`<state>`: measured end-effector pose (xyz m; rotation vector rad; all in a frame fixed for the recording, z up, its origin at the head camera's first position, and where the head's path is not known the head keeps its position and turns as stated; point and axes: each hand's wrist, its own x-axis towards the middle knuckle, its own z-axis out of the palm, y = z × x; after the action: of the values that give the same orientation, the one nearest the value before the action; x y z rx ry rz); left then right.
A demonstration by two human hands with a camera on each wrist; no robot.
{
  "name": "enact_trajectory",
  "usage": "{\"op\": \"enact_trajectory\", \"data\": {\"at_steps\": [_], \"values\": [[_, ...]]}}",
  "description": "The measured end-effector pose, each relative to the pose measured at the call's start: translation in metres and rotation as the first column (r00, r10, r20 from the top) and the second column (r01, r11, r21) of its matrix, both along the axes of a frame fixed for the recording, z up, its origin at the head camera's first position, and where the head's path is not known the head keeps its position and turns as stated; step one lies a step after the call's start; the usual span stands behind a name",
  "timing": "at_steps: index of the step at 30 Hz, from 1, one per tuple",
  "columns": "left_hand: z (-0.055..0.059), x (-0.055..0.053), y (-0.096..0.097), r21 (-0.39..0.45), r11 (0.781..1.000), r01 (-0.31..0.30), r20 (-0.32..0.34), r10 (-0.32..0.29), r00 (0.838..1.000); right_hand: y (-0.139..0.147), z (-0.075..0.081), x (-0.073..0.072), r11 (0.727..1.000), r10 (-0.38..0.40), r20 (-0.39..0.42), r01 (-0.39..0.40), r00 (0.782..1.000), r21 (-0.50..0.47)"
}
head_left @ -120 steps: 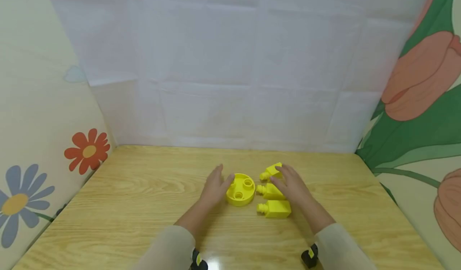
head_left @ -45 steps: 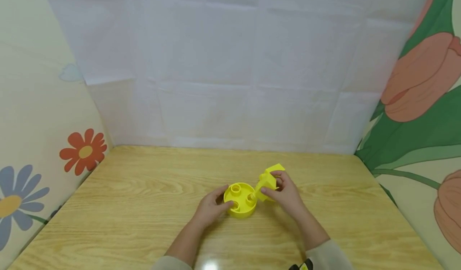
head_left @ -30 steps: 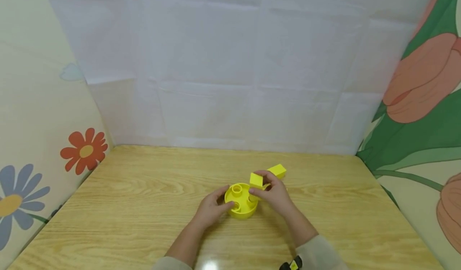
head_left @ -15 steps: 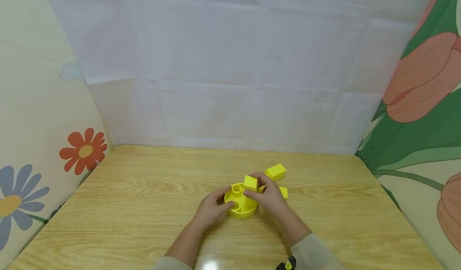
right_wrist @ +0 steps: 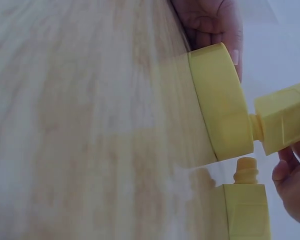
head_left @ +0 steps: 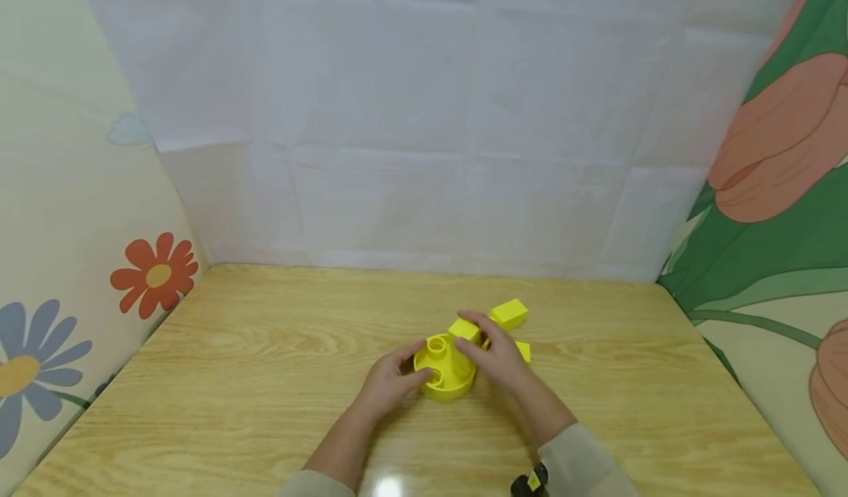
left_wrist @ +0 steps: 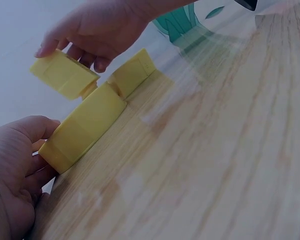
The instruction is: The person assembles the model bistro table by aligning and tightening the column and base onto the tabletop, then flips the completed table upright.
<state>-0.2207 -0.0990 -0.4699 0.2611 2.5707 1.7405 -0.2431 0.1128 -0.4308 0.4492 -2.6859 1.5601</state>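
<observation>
A round yellow base [head_left: 447, 392] with a raised rim and ring-shaped sockets lies flat on the table. My left hand [head_left: 387, 383] grips its left side, thumb over the rim and fingers around the outer wall. Between the thumb and fingers of my right hand [head_left: 500, 357] is a yellow block-shaped leg [head_left: 464, 330] with a screw-threaded end. It stands nearly upright over the right-hand socket, threaded end down. In the right wrist view, a bit of its neck [right_wrist: 257, 127] shows above the rim; the tip is hidden inside the base.
Two more yellow legs lie on the wooden table [head_left: 265, 379]: one behind my right hand [head_left: 509, 314], the other partly hidden by it [head_left: 523, 351]. A white cloth [head_left: 397, 151] hangs along the back edge, with flower-patterned cloths at both sides.
My right hand has lifted a leg from the table and stood it at the base's right socket. My left hand has taken hold of the base, which sits turned and slightly nearer me.
</observation>
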Motion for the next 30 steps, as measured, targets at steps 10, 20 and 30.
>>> {"op": "enact_trajectory", "data": {"at_steps": [10, 20, 30], "values": [[0.001, 0.0, 0.0, -0.009, 1.0, -0.007, -0.001, 0.007, 1.0, 0.003, -0.004, -0.006, 0.994, -0.006, 0.087, 0.016, 0.996, -0.112], [-0.001, 0.0, 0.001, -0.012, 1.0, -0.011, 0.002, 0.011, 1.0, 0.004, -0.006, -0.002, 0.982, -0.072, 0.069, 0.083, 0.995, -0.169], [0.003, 0.001, 0.001, -0.014, 1.0, -0.014, 0.018, 0.014, 1.0, 0.015, -0.008, 0.001, 0.967, -0.048, 0.052, 0.059, 0.997, -0.248]]}}
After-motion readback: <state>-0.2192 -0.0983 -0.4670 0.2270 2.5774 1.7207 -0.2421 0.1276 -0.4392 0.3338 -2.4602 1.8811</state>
